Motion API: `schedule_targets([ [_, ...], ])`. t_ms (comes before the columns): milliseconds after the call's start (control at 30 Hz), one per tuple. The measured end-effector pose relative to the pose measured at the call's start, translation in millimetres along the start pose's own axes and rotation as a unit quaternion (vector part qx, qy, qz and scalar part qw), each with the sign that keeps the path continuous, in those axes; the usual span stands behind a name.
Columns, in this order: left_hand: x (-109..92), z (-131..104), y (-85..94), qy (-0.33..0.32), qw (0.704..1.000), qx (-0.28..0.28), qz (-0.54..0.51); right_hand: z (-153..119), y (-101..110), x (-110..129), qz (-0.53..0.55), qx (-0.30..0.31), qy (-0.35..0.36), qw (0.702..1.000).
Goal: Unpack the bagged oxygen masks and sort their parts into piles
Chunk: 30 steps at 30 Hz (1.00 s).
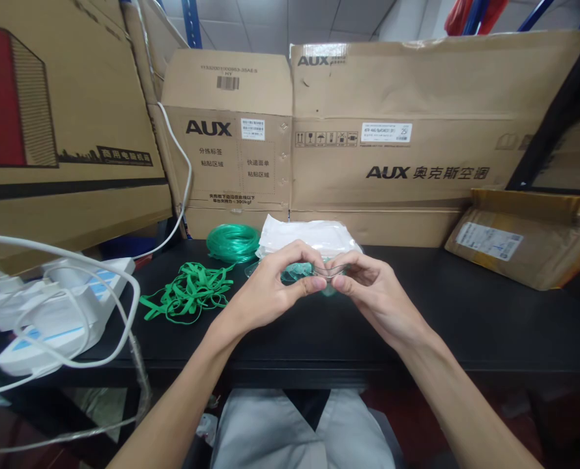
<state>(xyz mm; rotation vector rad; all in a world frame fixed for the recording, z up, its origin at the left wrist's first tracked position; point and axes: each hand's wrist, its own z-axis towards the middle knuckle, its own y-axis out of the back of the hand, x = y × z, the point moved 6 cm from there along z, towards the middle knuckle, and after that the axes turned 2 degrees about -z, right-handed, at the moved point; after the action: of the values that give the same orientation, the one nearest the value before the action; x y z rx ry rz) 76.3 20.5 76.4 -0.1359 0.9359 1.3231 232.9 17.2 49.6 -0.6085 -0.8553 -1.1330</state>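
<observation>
My left hand (285, 277) and my right hand (368, 280) meet in front of me, thumbs almost touching. Between their pinched thumbs and fingers is a thin, curved, shiny strip (330, 273), either metal or clear plastic; I cannot tell which. Just behind the fingers lie clear and green see-through pieces (297, 272), partly hidden by my hands. A white packet or stack of sheets (309, 236) rests beyond them. To the left are a coil of green clear tubing (232, 243) and a tangled heap of flat green bands (189, 293).
White power strips (70, 312) with looping white cables crowd the left of the black table (446, 326). Large cardboard boxes (392, 91) stand along the back like a wall. A taped carton (524, 238) sits at the right. Another big box (70, 117) rises at the left.
</observation>
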Motion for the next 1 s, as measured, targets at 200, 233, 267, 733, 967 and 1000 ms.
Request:
schedule_targets([
  [200,9,1,3.3,0.053,0.998,0.011,0.024,-1,1,-3,-0.014,-0.012,0.002,1.000],
  [233,10,1,3.2,0.059,0.998,0.016,0.015,-1,1,-3,-0.013,-0.010,0.001,1.000],
  [267,12,1,2.5,0.065,0.998,0.022,0.001,-1,0,-3,-0.010,-0.008,-0.002,1.000],
  [733,7,0,-2.7,0.082,0.992,0.004,-0.095,-2,-5,-4,0.042,-0.019,-0.036,0.998],
  [967,12,-1,-0.7,0.102,0.990,0.007,-0.099,-2,-8,-7,0.064,-0.017,-0.051,0.997],
  [1000,13,-1,-0.1,0.102,0.989,0.010,-0.110,-1,-9,-7,0.076,-0.013,-0.052,0.996],
])
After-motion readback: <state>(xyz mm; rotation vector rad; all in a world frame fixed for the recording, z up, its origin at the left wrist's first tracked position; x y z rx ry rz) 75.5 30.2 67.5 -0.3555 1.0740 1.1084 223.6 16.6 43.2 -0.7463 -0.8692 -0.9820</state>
